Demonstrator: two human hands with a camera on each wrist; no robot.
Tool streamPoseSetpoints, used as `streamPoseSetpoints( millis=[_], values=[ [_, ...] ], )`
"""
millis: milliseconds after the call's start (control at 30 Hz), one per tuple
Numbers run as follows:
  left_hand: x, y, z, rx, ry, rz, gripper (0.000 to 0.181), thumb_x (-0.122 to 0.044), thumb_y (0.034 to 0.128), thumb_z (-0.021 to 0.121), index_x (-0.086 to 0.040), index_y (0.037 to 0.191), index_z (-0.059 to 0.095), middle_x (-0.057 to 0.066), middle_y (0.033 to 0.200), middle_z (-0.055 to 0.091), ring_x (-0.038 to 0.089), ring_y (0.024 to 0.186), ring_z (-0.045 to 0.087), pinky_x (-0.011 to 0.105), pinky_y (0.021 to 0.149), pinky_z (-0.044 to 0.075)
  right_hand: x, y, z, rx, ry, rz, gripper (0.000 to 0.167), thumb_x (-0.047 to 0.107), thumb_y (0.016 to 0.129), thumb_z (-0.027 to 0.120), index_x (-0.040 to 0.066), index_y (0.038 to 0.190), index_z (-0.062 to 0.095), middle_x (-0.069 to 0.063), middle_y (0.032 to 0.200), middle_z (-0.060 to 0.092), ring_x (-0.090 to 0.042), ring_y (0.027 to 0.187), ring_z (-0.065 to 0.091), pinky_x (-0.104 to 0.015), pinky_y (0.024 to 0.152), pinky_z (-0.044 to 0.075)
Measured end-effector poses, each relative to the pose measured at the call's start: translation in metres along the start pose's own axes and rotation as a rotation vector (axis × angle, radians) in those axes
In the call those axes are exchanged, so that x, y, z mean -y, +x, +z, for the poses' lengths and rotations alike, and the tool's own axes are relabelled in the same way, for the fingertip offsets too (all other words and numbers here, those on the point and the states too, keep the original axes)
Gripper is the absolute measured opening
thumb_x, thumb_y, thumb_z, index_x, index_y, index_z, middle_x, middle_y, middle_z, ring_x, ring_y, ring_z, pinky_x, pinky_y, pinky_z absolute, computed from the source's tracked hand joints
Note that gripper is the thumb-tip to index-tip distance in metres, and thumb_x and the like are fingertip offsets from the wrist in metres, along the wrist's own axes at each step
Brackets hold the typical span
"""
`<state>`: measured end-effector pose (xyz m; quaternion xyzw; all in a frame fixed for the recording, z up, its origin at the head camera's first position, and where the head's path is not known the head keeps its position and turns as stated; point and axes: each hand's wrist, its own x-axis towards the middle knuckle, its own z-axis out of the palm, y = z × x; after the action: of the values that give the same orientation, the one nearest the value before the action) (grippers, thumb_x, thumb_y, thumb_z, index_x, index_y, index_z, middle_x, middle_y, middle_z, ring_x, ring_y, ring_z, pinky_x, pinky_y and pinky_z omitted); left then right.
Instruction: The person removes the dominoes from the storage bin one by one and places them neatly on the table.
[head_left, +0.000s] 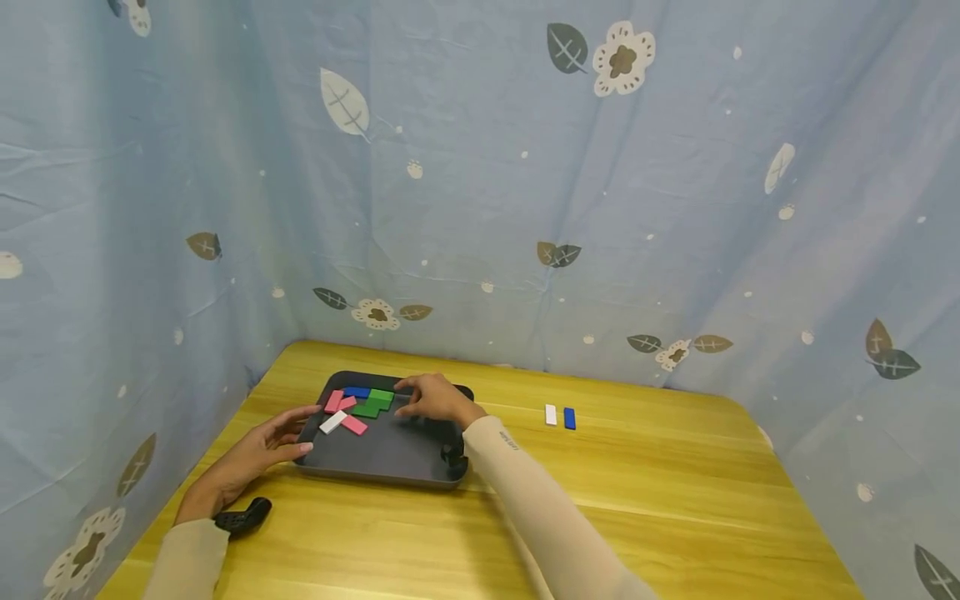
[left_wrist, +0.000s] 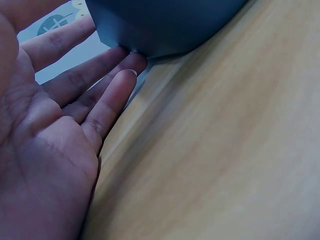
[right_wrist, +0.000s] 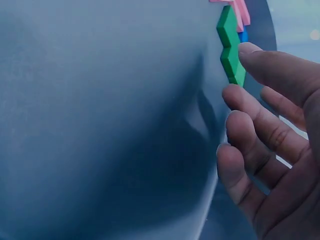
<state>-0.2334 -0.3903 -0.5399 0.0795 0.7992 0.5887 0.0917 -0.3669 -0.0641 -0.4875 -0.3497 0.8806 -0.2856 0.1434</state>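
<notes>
A dark grey tray (head_left: pixel 375 454) lies on the wooden table with several small flat blocks at its left and back. My left hand (head_left: pixel 258 454) is at the tray's left side, its fingers and thumb spread; in the left wrist view, fingertips touch the tray's outer wall (left_wrist: pixel 145 25). Over the tray's back part, my right hand (head_left: pixel 437 398) has thumb and forefinger apart with nothing between them. Nearest to it are green blocks (head_left: pixel 380 396), which lie touching each other. Pink blocks (head_left: pixel 355 425), a white block (head_left: pixel 333 422) and a blue block (head_left: pixel 357 392) lie further left.
To the right of the tray, a white block (head_left: pixel 551 415) and a blue block (head_left: pixel 570 418) lie on the table (head_left: pixel 645 492). A patterned light-blue curtain (head_left: pixel 480 183) hangs behind and at both sides. Dark wrist devices (head_left: pixel 243 517) are worn on the arms.
</notes>
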Motion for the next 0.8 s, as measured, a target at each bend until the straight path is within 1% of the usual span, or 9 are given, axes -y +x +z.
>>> streamPoseSetpoints(
  millis=[200, 467, 600, 700, 800],
  values=[
    [0.001, 0.002, 0.002, 0.004, -0.005, 0.011, 0.066, -0.023, 0.1013, 0.068, -0.019, 0.16, 0.038, 0.018, 0.164, 0.026, 0.045, 0.133, 0.039, 0.046, 0.094, 0.047, -0.002, 0.002, 0.008, 0.014, -0.001, 0.045, 0.056, 0.027, 0.092, 0.081, 0.012, 0.143, 0.062, 0.006, 0.084, 0.074, -0.01, 0.071, 0.069, -0.024, 0.068, 0.053],
    [0.003, 0.002, 0.0, 0.001, -0.001, 0.021, 0.066, -0.022, 0.1014, 0.068, -0.019, 0.16, 0.038, 0.017, 0.164, 0.026, 0.044, 0.133, 0.039, 0.046, 0.094, 0.047, -0.002, 0.003, 0.012, 0.016, -0.029, 0.03, 0.053, 0.027, 0.093, 0.08, 0.011, 0.14, 0.064, 0.006, 0.081, 0.071, -0.009, 0.068, 0.066, -0.024, 0.07, 0.052],
    [0.003, 0.002, 0.0, -0.003, 0.001, 0.022, 0.065, -0.022, 0.1013, 0.068, -0.019, 0.159, 0.039, 0.016, 0.164, 0.027, 0.045, 0.133, 0.039, 0.046, 0.095, 0.046, 0.0, 0.005, 0.012, 0.012, -0.05, 0.036, 0.049, 0.028, 0.093, 0.08, 0.013, 0.137, 0.066, 0.006, 0.084, 0.072, -0.006, 0.069, 0.064, -0.024, 0.07, 0.052],
    [0.002, 0.001, 0.001, -0.003, 0.0, 0.017, 0.065, -0.023, 0.1013, 0.069, -0.019, 0.159, 0.039, 0.016, 0.164, 0.026, 0.045, 0.133, 0.039, 0.046, 0.095, 0.046, 0.002, 0.006, 0.014, 0.0, -0.07, 0.045, 0.051, 0.029, 0.092, 0.08, 0.015, 0.139, 0.065, 0.007, 0.086, 0.072, -0.004, 0.071, 0.064, -0.025, 0.071, 0.053],
    [0.002, 0.001, 0.001, -0.006, -0.003, 0.008, 0.066, -0.024, 0.1011, 0.069, -0.02, 0.159, 0.039, 0.016, 0.164, 0.027, 0.045, 0.133, 0.039, 0.046, 0.094, 0.046, 0.002, 0.008, 0.016, -0.014, -0.075, 0.056, 0.055, 0.03, 0.092, 0.08, 0.017, 0.142, 0.063, 0.008, 0.085, 0.071, -0.004, 0.072, 0.063, -0.026, 0.071, 0.052]
  ],
)
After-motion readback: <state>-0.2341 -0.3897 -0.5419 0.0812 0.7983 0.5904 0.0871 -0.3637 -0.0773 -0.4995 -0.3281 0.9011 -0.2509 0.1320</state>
